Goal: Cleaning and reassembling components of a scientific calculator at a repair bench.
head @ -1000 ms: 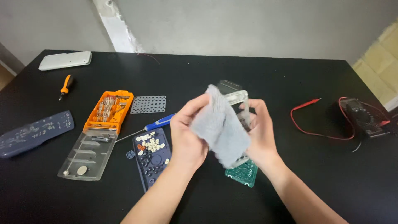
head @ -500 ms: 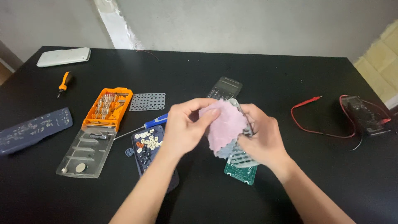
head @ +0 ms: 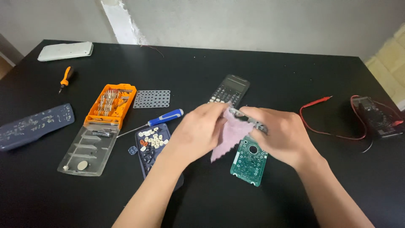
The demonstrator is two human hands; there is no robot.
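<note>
My left hand [head: 198, 133] pinches a pink cleaning cloth [head: 230, 135] and presses it against a grey keypad sheet [head: 251, 120]. My right hand [head: 280, 135] grips that sheet from the other side, just above the table. A green circuit board [head: 249, 162] lies flat right below my hands. Behind them lies a black calculator [head: 230, 89]. To the left of my left wrist rests a dark calculator shell [head: 152, 145] filled with several small white and red key caps.
An orange bit set [head: 110, 103] with its clear lid [head: 86, 147] sits at left, beside a blue-handled screwdriver [head: 162, 118] and a perforated grey sheet [head: 152, 99]. Farther left: a dark cover [head: 33, 124], orange screwdriver [head: 65, 78], white case [head: 65, 50]. A multimeter [head: 375, 116] with red leads is at right.
My hands have come down toward the table. The cloth, spread wide over the sheet before, is now bunched and pinched against it. The black calculator behind came into view.
</note>
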